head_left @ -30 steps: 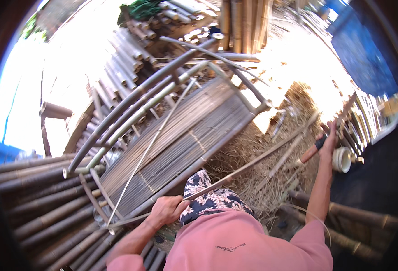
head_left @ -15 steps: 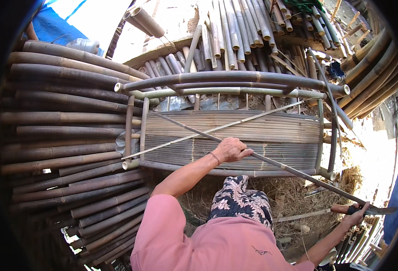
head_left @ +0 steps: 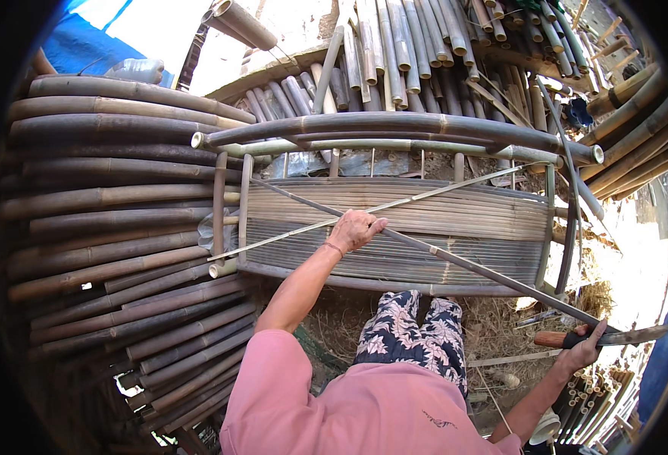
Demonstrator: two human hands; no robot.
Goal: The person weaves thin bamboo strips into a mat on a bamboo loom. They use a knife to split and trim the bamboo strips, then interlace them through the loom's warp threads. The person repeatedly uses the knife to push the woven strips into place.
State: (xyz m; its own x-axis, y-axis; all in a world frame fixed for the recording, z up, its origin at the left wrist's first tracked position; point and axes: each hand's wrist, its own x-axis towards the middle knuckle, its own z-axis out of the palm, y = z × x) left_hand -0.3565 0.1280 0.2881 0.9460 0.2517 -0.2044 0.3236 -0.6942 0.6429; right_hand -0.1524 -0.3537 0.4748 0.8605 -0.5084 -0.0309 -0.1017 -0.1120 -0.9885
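My left fingers (head_left: 362, 221) grip the dark strip (head_left: 485, 273), slanting 10 to 4 o'clock! | Right fingers (head_left: 596, 336), 4 o'clock, clutch the knife (head_left: 635, 336)! | Pale strip (head_left: 440, 191) crosses, 8 to 2!

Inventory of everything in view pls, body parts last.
bench: 1, brown and green, centre
dark strip: 1, brown, across bench
pale strip: 1, cream, across bench
knife: 1, brown and grey, lower right
left poles: many, brown, left
rear poles: many, brown, top
right poles: several, brown, upper right
wide tubes: 2, brown, upper left
thin canes: many, tan, lower right
tarp: 2 patches, blue, upper left, right edge
container: 1, clear, upper left
shavings: uncounted, tan, lower right
shirt: 1, pink, bottom centre
patterned legwear: 1, black and pale, lower centre
left hand: 1, on dark strip, above bench
right hand: 1, on knife, lower right
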